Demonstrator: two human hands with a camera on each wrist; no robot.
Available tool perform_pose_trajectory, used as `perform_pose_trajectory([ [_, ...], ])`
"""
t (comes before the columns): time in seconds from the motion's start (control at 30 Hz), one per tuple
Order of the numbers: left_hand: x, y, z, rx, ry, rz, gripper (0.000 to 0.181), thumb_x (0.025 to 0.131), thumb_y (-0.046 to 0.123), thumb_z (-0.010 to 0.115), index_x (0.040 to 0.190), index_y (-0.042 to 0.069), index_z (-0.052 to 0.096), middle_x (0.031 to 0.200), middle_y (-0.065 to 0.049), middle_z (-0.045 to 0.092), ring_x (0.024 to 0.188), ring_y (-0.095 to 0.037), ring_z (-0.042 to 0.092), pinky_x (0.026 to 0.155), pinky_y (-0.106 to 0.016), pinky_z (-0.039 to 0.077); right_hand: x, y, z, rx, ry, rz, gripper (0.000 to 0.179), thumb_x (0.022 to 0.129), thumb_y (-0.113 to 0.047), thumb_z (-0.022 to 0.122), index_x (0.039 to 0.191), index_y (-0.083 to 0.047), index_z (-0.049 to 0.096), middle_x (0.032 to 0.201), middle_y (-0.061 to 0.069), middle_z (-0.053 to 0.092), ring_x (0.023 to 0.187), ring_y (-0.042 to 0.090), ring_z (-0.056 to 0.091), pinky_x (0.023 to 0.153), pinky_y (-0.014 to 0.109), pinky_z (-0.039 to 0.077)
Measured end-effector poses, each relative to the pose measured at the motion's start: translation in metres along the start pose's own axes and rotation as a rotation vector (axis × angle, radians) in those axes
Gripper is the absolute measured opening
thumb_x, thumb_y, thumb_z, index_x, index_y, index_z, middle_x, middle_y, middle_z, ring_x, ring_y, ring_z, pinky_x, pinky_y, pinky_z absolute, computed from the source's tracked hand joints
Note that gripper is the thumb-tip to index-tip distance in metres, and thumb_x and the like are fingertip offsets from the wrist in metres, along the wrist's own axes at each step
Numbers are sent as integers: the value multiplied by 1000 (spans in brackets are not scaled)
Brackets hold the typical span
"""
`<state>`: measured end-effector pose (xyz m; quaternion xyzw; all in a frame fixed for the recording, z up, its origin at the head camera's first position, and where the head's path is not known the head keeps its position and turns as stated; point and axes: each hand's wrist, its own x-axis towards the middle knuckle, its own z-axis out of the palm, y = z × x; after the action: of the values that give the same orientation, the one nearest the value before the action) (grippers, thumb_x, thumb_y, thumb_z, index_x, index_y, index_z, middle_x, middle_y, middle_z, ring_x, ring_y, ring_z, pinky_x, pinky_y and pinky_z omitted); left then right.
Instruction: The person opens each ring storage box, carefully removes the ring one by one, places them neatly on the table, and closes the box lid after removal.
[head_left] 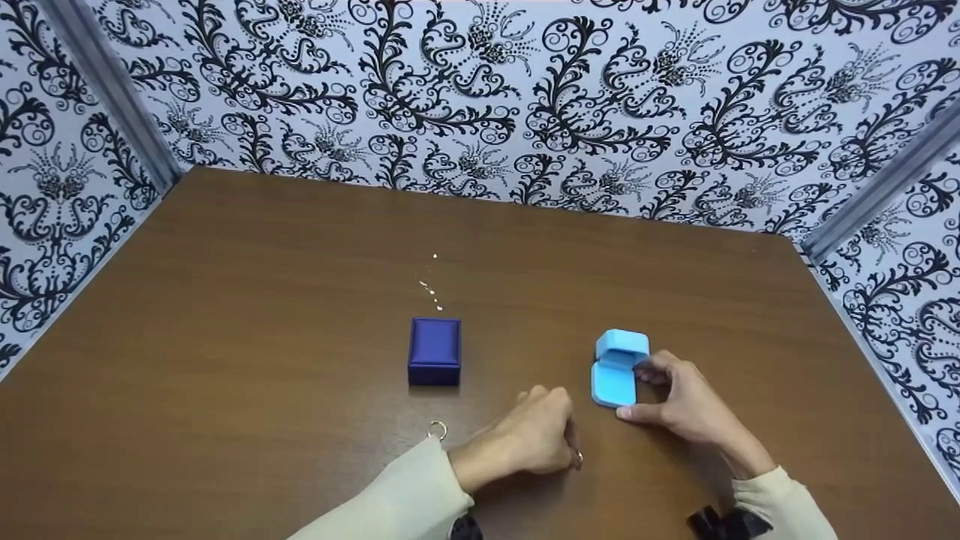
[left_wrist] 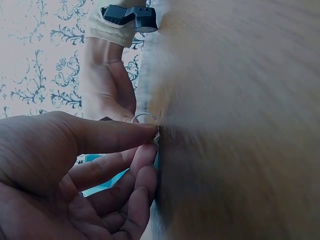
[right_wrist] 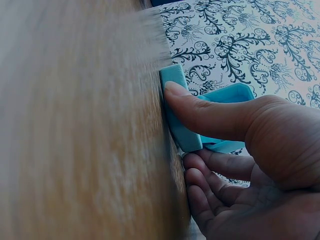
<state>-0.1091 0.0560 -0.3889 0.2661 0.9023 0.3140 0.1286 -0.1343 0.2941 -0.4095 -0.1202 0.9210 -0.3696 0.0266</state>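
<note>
My left hand (head_left: pixel 534 433) pinches a thin ring (left_wrist: pixel 144 114) between thumb and fingers, low over the table. In the head view only a bit of that ring shows at the fingertips. To its right, my right hand (head_left: pixel 686 401) grips a light blue ring box (head_left: pixel 615 385) by its front and right side. The box stands on the table with its lid raised. In the right wrist view the thumb (right_wrist: pixel 192 107) presses on the box's base, with the fingers curled below it.
A dark blue box (head_left: pixel 435 343) with its lid down stands left of the hands. Another gold ring (head_left: pixel 437 429) lies in front of it, by the left sleeve (head_left: pixel 405 487). Light glints on the brown table (head_left: pixel 300 300) behind the box. Patterned panels (head_left: pixel 480 97) border the table.
</note>
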Motion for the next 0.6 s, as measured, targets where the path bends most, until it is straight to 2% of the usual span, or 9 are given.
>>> perform_pose_trajectory([
  [0.23, 0, 0, 0, -19, 2, -1, 16, 65, 12, 83, 59, 22, 71, 51, 15, 59, 53, -3, 55, 55, -23, 46, 0, 0, 0, -12, 13, -7, 56, 62, -29, 87, 101, 2, 61, 95, 7, 60, 91, 22, 57, 81, 36, 45],
  [0.4, 0, 0, 0, 8, 14, 6, 17, 65, 13, 81, 56, 20, 68, 50, 15, 57, 51, -5, 52, 53, -22, 43, 0, 1, 0, 0, 10, -25, 54, 62, -29, 87, 100, 1, 62, 94, 6, 59, 90, 21, 57, 80, 32, 46],
  [0.6, 1, 0, 1, 32, 24, 20, 16, 65, 15, 81, 56, 20, 68, 50, 16, 56, 52, -6, 52, 57, -24, 43, 0, 1, 0, -3, 9, -30, 55, 63, -29, 87, 101, 1, 62, 95, 6, 59, 91, 21, 56, 80, 32, 46],
])
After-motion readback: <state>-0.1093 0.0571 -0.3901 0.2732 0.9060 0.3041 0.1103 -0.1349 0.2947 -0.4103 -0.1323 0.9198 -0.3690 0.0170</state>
